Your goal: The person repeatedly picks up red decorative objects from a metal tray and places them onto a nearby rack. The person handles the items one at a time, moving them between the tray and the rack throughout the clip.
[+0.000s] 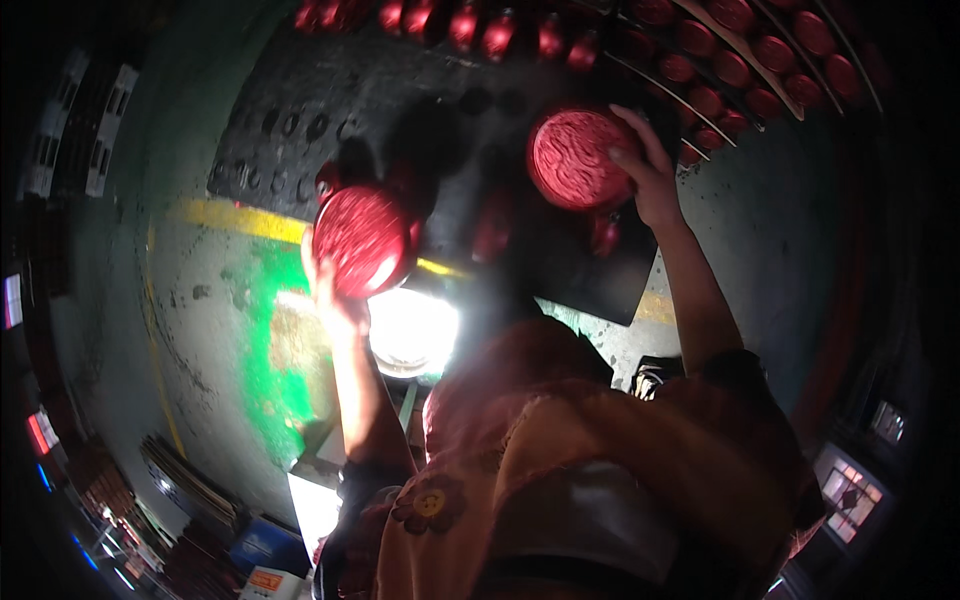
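Each hand grips a shiny red round piece with a rippled face, its exact kind unclear. My left hand [326, 284] is closed on the lower left edge of one red round piece [362, 240], just above the bright lamp. My right hand [648, 168] holds the other red round piece [575, 160] by its right side, thumb over the face and fingers behind. Both pieces are above a black board [460, 130]. A small red shiny piece [606, 232] shows just below the right one, and another [327, 178] sits by the left one's top.
A glaring lamp [415, 335] stands close by my left forearm. Small red shiny pieces [497, 36] line the board's far edge. Racks of red round pieces [730, 68] stand at the far right. Dark round holes [290, 124] dot the board's left part. Yellow lines [240, 218] mark the floor.
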`<state>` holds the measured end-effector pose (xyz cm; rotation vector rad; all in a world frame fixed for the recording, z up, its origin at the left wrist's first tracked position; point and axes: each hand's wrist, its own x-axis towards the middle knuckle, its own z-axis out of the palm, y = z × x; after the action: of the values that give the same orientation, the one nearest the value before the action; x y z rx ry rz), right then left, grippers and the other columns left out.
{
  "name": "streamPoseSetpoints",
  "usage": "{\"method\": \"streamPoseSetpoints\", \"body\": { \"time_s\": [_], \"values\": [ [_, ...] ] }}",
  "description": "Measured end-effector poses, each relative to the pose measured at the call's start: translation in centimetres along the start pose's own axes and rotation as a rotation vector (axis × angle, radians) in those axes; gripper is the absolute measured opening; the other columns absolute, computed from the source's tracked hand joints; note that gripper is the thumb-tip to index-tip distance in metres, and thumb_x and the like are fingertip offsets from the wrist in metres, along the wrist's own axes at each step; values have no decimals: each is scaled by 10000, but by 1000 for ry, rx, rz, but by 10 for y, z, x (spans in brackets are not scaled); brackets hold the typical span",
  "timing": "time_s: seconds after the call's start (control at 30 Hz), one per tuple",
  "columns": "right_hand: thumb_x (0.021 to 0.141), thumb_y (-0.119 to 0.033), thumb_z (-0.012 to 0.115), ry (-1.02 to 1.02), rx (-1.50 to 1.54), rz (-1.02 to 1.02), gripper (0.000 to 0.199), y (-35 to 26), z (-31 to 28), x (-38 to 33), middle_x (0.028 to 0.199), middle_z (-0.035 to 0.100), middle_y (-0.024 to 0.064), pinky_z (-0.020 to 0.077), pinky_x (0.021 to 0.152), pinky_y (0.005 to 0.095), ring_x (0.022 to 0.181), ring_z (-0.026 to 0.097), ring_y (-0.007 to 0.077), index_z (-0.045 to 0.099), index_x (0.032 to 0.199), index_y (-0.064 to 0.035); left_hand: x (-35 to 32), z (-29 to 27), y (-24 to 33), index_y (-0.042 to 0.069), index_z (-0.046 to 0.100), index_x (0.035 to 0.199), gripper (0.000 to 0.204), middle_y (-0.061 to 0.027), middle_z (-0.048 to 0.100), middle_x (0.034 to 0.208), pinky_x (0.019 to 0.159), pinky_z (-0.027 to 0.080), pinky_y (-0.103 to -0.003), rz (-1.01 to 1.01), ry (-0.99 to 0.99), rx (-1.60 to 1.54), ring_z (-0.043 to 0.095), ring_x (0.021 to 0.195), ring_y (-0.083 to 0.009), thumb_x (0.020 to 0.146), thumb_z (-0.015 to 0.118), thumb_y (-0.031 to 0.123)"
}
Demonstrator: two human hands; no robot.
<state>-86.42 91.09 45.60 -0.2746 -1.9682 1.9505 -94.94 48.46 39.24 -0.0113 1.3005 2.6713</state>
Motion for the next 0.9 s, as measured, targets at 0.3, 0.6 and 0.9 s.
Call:
{"method": "streamPoseSetpoints", "body": {
  "time_s": [0.3, 0.6, 0.9],
  "values": [
    [776, -75, 779, 155, -925, 100, 625, 149, -21, 59, 1417, 425, 148, 448, 1076, 401, 1307, 469, 336, 620, 1321, -336, 148, 109, -184, 224, 512, 1417, 590, -264, 298, 1507, 1125, 357, -466, 355, -358, 1337, 379, 1365, -450, 867, 693, 109],
    [827, -163, 763, 55, -908, -123, 634, 122, -57, 79, 1541, 294, 261, 400, 1112, 449, 1368, 382, 442, 558, 1390, -372, 136, 129, -181, 181, 626, 1322, 477, -244, 343, 1516, 1110, 359, -476, 528, -462, 1535, 392, 1353, -438, 856, 699, 109],
    [862, -297, 695, 291, -956, 288, 585, 189, -57, 254, 1565, 183, 267, 473, 1009, 532, 1307, 389, 551, 477, 1391, -417, 311, 325, -315, 303, 513, 1416, 597, -269, 302, 1527, 1045, 455, -502, 281, -563, 1635, 446, 1272, -498, 844, 668, 227]
  ]
}}
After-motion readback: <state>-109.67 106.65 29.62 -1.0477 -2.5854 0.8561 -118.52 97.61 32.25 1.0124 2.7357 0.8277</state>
